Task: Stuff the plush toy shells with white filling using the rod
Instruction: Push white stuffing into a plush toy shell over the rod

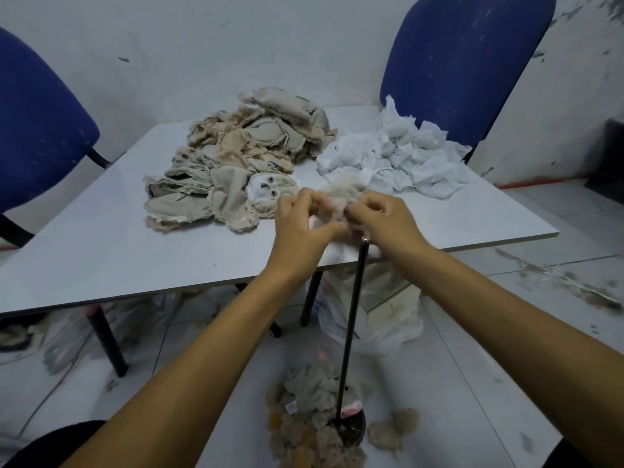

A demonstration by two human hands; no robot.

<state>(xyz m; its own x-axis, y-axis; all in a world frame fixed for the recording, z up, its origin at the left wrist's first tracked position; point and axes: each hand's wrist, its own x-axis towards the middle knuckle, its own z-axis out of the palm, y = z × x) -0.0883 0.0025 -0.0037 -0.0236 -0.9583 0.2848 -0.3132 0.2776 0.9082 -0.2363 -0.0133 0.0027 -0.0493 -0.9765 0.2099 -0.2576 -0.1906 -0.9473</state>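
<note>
My left hand [299,219] and my right hand [388,221] both grip a fuzzy beige plush toy shell [341,195] above the table's near edge, with white filling showing between the fingers. A thin black rod [353,319] stands upright from a round base [351,430] on the floor; its top end meets the shell just under my right hand. A heap of flat beige plush shells [236,163] lies on the table, one showing a white face with two eyes. A pile of white filling [395,157] lies at the table's right.
The white table [101,251] stands on black legs. Blue chairs stand at the left [37,123] and behind the table at the right [462,62]. Stuffed toys [310,420] lie on the floor around the rod's base. A white bag [388,315] sits under the table.
</note>
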